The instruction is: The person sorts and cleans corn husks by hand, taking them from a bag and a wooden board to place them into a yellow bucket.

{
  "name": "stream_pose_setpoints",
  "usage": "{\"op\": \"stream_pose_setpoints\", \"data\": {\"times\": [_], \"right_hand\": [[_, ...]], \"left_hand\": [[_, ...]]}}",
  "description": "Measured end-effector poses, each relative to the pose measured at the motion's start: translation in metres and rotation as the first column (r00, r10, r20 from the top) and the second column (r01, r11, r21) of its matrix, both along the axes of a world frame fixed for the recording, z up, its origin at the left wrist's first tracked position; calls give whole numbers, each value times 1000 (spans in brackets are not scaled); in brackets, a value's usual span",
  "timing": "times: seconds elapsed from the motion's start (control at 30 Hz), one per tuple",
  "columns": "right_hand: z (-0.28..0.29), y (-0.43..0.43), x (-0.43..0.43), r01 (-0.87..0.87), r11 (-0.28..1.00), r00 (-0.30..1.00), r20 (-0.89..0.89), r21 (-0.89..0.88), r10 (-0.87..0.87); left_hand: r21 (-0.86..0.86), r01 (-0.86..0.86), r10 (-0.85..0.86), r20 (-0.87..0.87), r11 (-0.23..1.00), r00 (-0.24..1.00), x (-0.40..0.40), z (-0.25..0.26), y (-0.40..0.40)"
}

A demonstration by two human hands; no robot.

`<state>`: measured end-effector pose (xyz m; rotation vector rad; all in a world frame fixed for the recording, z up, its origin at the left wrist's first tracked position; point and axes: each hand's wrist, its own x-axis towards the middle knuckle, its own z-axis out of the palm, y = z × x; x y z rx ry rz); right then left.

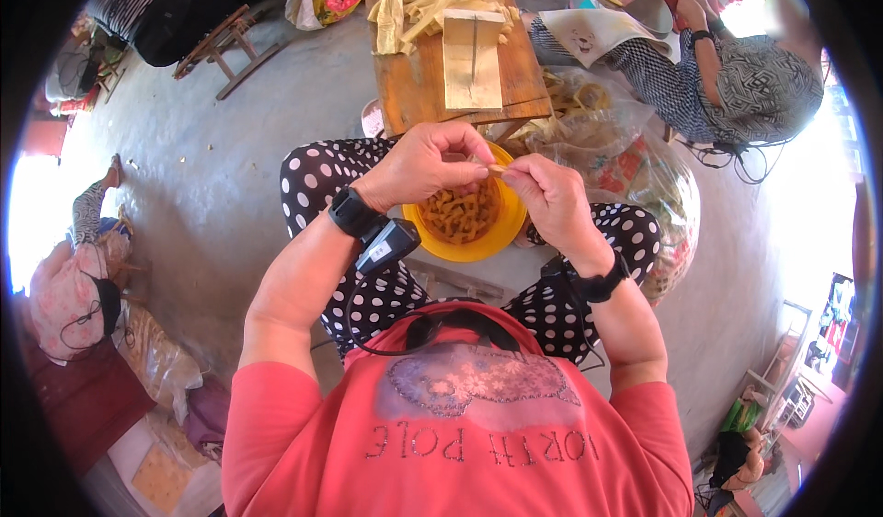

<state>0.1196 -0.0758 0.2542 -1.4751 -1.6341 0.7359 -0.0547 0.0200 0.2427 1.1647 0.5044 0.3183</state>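
A small pale yellow piece point(496, 168), its material unclear, is pinched between the fingertips of my left hand point(441, 158) and my right hand point(554, 196). Both hands are over a yellow plastic bowl point(510, 224) that holds many small, folded-looking yellowish-brown pieces point(459, 217). Beyond the bowl is a wooden table point(407, 93). Flat, pale yellow strips point(438, 3) are heaped on its far part, and in front of them sits a light wooden block point(472, 61) with a thin metal rod or blade along it.
A clear plastic bag point(641, 172) of yellowish material lies right of the table. A seated person point(745, 82) works at the upper right; another person point(72, 289) is at the far left. A wooden stool point(231, 51) stands at the upper left.
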Motion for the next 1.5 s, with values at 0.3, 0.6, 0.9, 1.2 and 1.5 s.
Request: {"op": "stream_pose_setpoints", "data": {"times": [0.3,0.6,0.9,1.2,1.5], "right_hand": [[-6,3,5,36,984,990,-131,-174,-59],[-11,2,11,-76,945,933,-358,-318,-45],[-5,21,14,-306,776,707,-677,-551,-202],[-7,63,29,-141,920,935,-353,-366,3],[-32,107,42,11,981,954,-292,-193,-69]], "left_hand": [[19,-99,100,-63,995,993,-15,-8,2],[105,-226,239,-138,968,961,-21,-13,-8],[462,-124,159,-38,878,987,-11,18,3],[217,-223,248,-98,950,964,7,-12,46],[136,-257,273,-119,957,955,17,-14,83]]}}
